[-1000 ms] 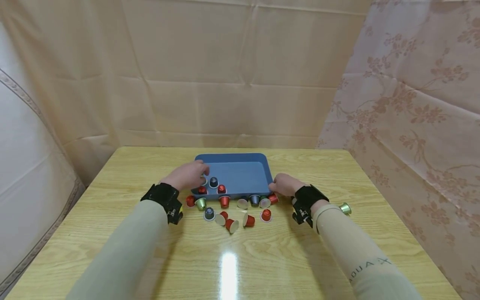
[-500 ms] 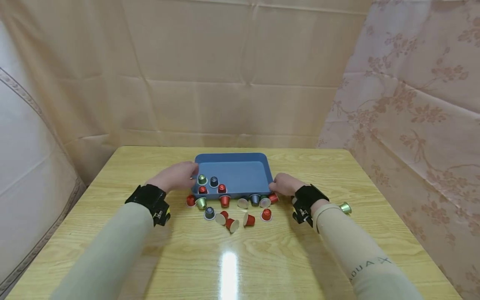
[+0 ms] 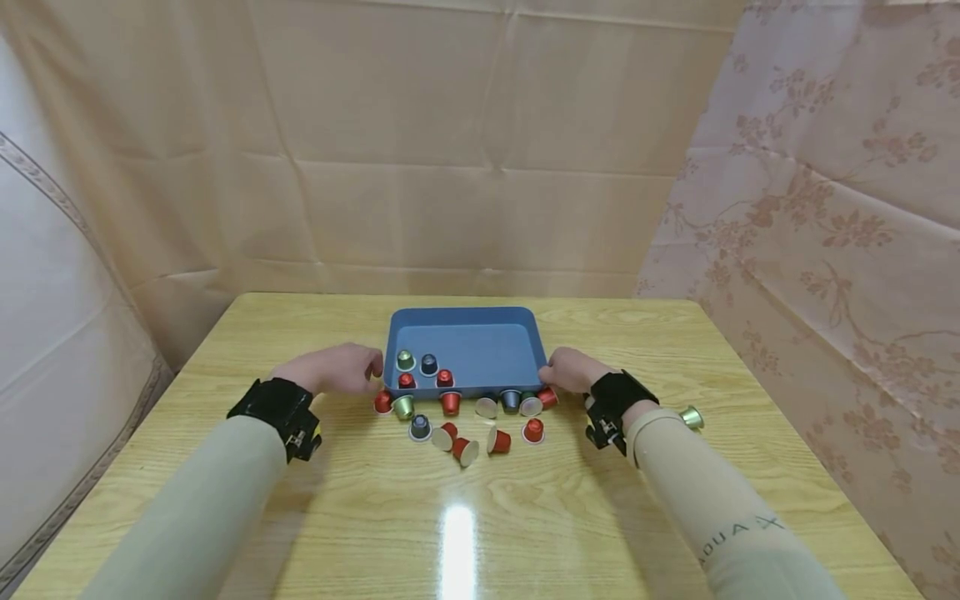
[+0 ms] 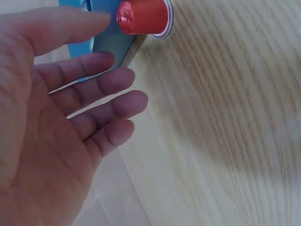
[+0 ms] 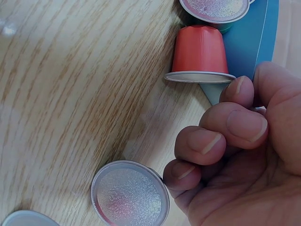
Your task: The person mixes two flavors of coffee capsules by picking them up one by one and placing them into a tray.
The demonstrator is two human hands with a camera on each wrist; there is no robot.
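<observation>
A blue tray [image 3: 495, 342] lies on the table, holding a green coffee capsule [image 3: 405, 359], a dark blue one [image 3: 428, 364] and two red ones near its left side. My left hand [image 3: 330, 369] is off the tray's left edge, empty, its fingers relaxed and spread. Near its fingertips a red capsule [image 4: 143, 17] stands by the tray corner. My right hand [image 3: 573, 369] grips the tray's right edge near the front corner, thumb at the rim and fingers curled. Just beside those fingers lies another red capsule [image 5: 200, 52].
Several capsules lie along the tray's front edge, among them a green one [image 3: 403, 407] and a red one [image 3: 450, 403]. More are scattered nearer, such as a dark blue one [image 3: 420, 427]. One green capsule [image 3: 692, 417] lies by the right forearm. Curtains hang behind the table [image 3: 375, 533].
My left hand has drawn back leftward and toward me out of the tray, leaving the green capsule standing there uncovered. The right hand has stayed at the tray's edge.
</observation>
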